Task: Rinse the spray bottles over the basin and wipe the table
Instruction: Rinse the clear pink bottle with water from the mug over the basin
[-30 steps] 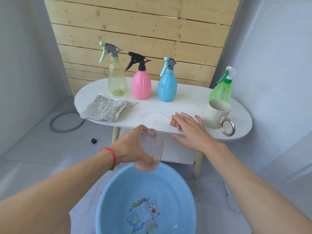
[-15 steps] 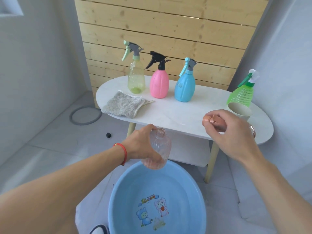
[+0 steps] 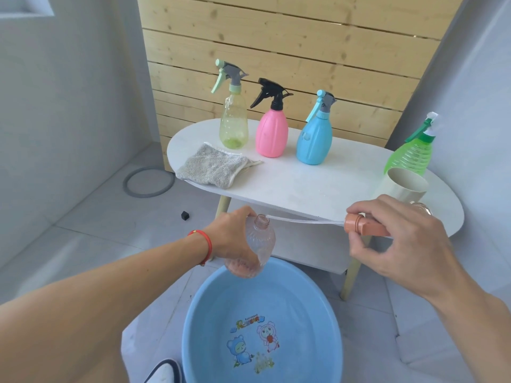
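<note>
Clear bottle, uncapped, sits gripped in my left hand above the basin. Right hand pinches its orange sprayer beside. Four bottles stand capped beyond; cloth unused on counter. Early stage, I judge.

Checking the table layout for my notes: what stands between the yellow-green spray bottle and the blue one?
The pink spray bottle with a black trigger stands between the yellow-green bottle and the blue bottle, as the head view shows.

I'm looking at a bare home washroom: grey tiled floor and plank wall behind the white table.
</note>
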A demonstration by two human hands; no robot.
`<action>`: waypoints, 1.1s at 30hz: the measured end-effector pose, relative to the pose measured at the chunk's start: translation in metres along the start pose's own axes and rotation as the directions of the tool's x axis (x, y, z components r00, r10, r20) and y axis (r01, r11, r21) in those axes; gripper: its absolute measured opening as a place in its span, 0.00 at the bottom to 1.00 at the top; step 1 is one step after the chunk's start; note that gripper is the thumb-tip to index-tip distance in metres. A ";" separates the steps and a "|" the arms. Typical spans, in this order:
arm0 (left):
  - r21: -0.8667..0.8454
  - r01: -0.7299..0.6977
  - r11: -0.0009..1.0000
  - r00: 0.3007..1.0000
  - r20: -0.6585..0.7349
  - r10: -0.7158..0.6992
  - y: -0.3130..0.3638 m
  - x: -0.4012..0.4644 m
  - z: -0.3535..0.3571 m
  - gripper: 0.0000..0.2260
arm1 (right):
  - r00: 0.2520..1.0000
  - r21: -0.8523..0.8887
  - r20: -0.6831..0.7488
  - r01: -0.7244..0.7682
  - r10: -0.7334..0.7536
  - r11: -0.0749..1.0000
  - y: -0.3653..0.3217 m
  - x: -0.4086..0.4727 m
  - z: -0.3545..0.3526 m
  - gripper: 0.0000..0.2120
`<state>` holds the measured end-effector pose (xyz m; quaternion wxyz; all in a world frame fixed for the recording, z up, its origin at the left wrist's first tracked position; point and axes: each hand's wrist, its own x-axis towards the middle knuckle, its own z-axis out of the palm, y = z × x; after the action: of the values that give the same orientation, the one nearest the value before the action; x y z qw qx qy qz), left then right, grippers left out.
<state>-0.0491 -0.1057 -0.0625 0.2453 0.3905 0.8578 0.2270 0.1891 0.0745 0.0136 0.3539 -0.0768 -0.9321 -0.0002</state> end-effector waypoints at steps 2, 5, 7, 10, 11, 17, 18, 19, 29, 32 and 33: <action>0.008 -0.009 1.000 1.000 0.004 0.009 0.001 0.001 0.002 0.43 | 0.999 -0.014 0.017 0.040 -0.039 0.999 -0.001 0.000 0.000 0.07; 0.018 -0.022 1.000 1.000 0.005 0.022 0.002 0.003 0.005 0.43 | 0.994 -0.049 0.042 0.105 -0.103 0.993 -0.001 0.003 -0.001 0.08; 0.037 -0.032 0.999 0.999 0.010 0.032 0.003 0.003 0.006 0.42 | 0.986 -0.060 0.054 0.162 -0.159 0.985 -0.004 0.005 -0.003 0.08; 0.075 -0.047 0.996 0.999 0.023 0.046 0.004 0.004 0.009 0.42 | 0.961 -0.099 0.077 0.274 -0.267 0.957 -0.012 0.009 -0.007 0.10; 0.087 -0.052 0.995 0.998 0.025 0.050 0.005 0.004 0.010 0.42 | 0.950 -0.104 0.081 0.310 -0.302 0.945 -0.015 0.011 -0.007 0.13; 0.191 -0.077 0.979 0.997 0.044 0.070 0.007 0.003 0.015 0.44 | 0.916 -0.128 0.065 0.402 -0.396 0.907 -0.024 0.018 -0.001 0.13; 0.192 -0.084 0.978 0.996 0.047 0.076 0.008 0.003 0.016 0.44 | 0.916 -0.106 0.075 0.401 -0.394 0.910 -0.025 0.018 0.002 0.12; 0.187 -0.092 0.978 0.995 0.048 0.084 0.009 0.002 0.017 0.44 | 0.918 -0.072 0.094 0.392 -0.385 0.917 -0.025 0.018 0.006 0.12; 0.153 -0.206 0.966 0.978 0.049 0.201 0.027 -0.007 0.028 0.42 | 0.886 0.212 0.440 0.058 -0.148 0.976 -0.025 0.026 0.046 0.13; 0.155 -0.226 0.962 0.974 0.046 0.221 0.030 -0.011 0.028 0.41 | 0.838 0.268 0.532 -0.031 -0.121 0.963 -0.021 0.029 0.050 0.11; 0.153 -0.221 0.963 0.975 0.047 0.216 0.030 -0.011 0.028 0.42 | 0.823 0.282 0.556 -0.054 -0.117 0.958 -0.017 0.030 0.050 0.11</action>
<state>-0.0095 -0.0912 -0.0638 0.2004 0.5040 0.8209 0.1785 0.1316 0.0645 -0.0036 0.0679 -0.0060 -0.9862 0.1508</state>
